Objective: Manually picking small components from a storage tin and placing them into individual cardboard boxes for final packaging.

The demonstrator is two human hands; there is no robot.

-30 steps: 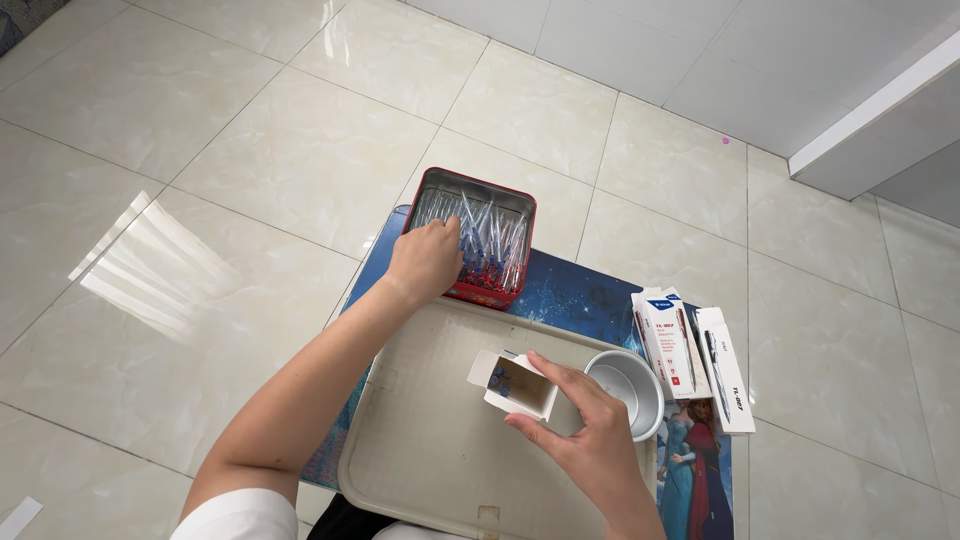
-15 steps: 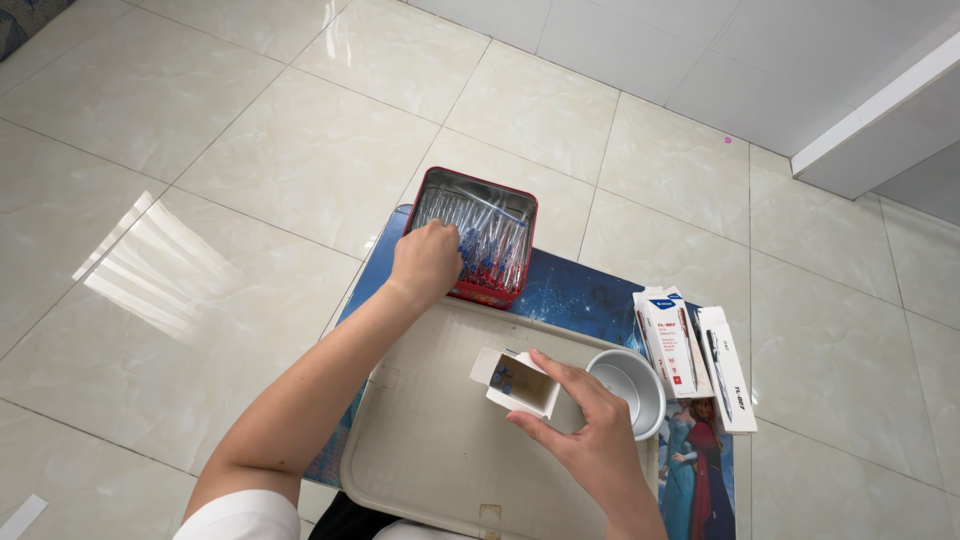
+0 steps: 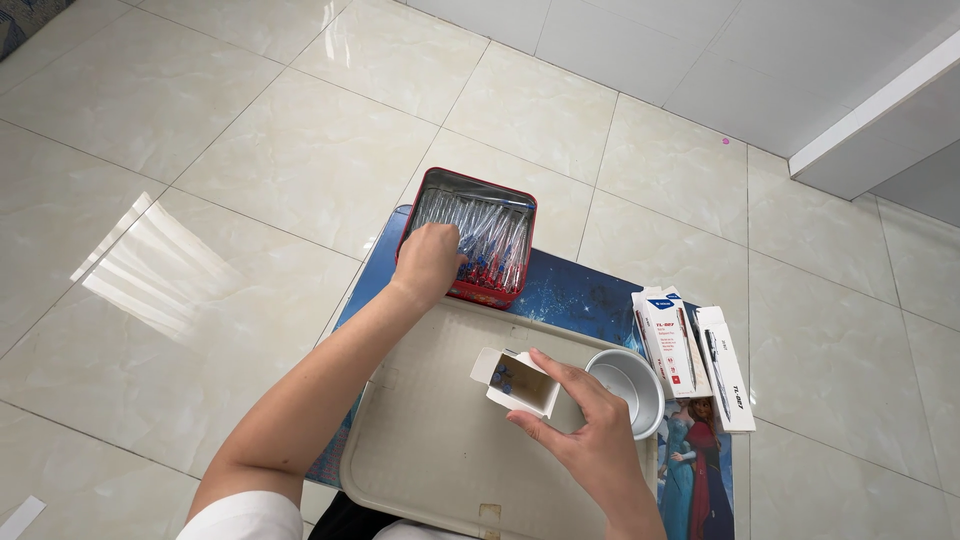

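My left hand [image 3: 428, 262] reaches into a red rectangular tin [image 3: 470, 236] filled with several clear pens; its fingers curl over the pens at the tin's near left side, and whether they grip one is hidden. My right hand [image 3: 588, 432] holds a small open white carton [image 3: 517, 381] above a beige tray [image 3: 430, 440], with the carton's mouth tilted towards the tin.
A small white bowl [image 3: 627, 390] sits on the tray's right edge. Two white pen boxes [image 3: 690, 345] lie to the right on a blue picture mat [image 3: 580, 290]. Everything rests on a glossy tiled floor, with a white ledge [image 3: 870, 110] at the upper right.
My left hand stays in the tin, shifted slightly among the pens. My right hand has turned the carton a little so that its open end shows more.
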